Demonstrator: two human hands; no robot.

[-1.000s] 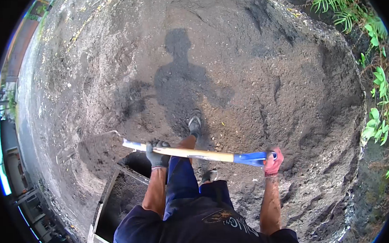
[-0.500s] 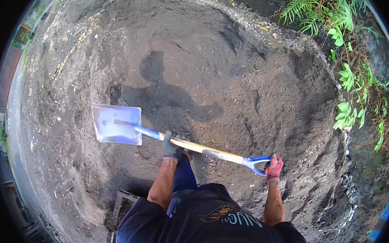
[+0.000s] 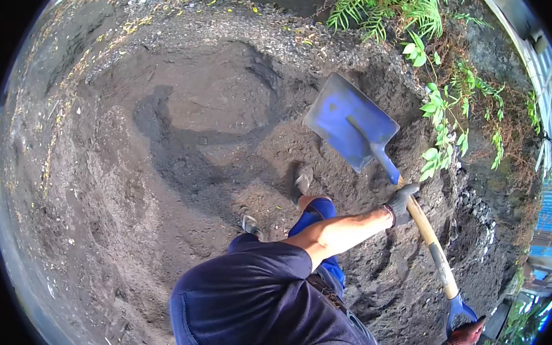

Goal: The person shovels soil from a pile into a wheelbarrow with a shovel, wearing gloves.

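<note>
A shovel (image 3: 437,248) with a square blue blade and a wooden shaft slants across the right half of the view. My left hand (image 3: 403,205), in a grey glove, is wrapped round the shaft just below the blade socket. At the other end, my right hand (image 3: 465,335), in a red glove, grips the blue D-handle. The shovel blade (image 3: 347,123) points up and left over the dark soil (image 3: 224,95), its blue face showing with a little dirt on it.
Green plants (image 3: 438,112) and ferns hang down a bank at the upper right. Corrugated metal sheets (image 3: 549,205) stand along the right edge. My two shoes, one at the heap's middle (image 3: 302,179), rest on loose, uneven soil.
The shovel has swung from the left over to the right, its blade now pointing up and left. Both hands moved with it and still hold it; my body has turned right.
</note>
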